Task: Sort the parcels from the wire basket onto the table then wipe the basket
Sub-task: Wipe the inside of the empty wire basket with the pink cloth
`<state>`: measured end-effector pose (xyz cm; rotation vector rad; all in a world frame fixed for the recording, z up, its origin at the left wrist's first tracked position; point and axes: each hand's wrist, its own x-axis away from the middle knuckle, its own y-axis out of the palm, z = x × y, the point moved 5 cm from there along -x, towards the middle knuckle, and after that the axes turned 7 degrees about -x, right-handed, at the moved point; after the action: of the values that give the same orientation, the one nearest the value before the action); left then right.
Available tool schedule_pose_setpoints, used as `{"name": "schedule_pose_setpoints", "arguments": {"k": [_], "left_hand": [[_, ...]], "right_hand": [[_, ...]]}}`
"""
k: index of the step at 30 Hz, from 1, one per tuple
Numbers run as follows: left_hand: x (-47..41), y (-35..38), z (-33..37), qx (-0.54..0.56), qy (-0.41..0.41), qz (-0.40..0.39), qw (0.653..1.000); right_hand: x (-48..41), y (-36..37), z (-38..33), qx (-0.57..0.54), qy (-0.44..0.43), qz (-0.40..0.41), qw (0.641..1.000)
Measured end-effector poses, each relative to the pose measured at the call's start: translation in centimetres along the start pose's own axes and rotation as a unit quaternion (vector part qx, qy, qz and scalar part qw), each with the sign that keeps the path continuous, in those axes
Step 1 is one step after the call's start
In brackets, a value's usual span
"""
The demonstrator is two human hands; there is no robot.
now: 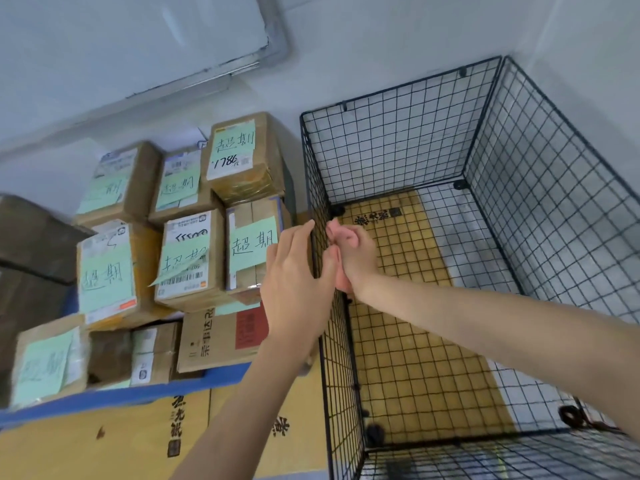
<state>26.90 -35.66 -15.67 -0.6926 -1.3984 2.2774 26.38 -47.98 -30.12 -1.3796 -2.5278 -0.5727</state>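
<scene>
black wire basket (554, 202): left hand (298, 271) flat, fingers straight, outside its left wall; right hand (353, 258) inside, grip unclear. hard pressing could pop the panel toward the parcels (187, 258).

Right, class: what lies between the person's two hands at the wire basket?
In the head view, a side panel of the wire basket stands between them: left hand on its outer side, right hand inside the basket.
</scene>
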Motion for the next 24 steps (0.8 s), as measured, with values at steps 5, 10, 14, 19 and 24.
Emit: {"name": "schedule_pose_setpoints", "arguments": {"k": [5,10,14,19,24], "left_hand": [[0.3,-0.5,-0.1,0.015,0.001,0.008,1.0],[2.4,-1.1,-0.5,0.033,0.01,0.008,0.999],[3.6,-1.1,-0.4,0.033,0.013,0.016,0.999],[3.7,-0.7,-0.7,0.017,0.011,0.009,1.0],[3.7,-0.7,-0.7,0.003,0.02,0.016,1.0]], "right_hand": [[5.0,0.8,-5.1,-0.024,-0.07,-0.049,0.996],[9.0,0.1,-5.8,-0.012,-0.127,-0.075,0.989],[9.2,-0.8,-3.6,0.004,-0.105,-0.068,0.992],[8.1,-1.7,0.8,0.042,-0.043,-0.01,0.998],[6.0,-2.1,4.9,0.102,-0.018,0.009,0.995]]}}
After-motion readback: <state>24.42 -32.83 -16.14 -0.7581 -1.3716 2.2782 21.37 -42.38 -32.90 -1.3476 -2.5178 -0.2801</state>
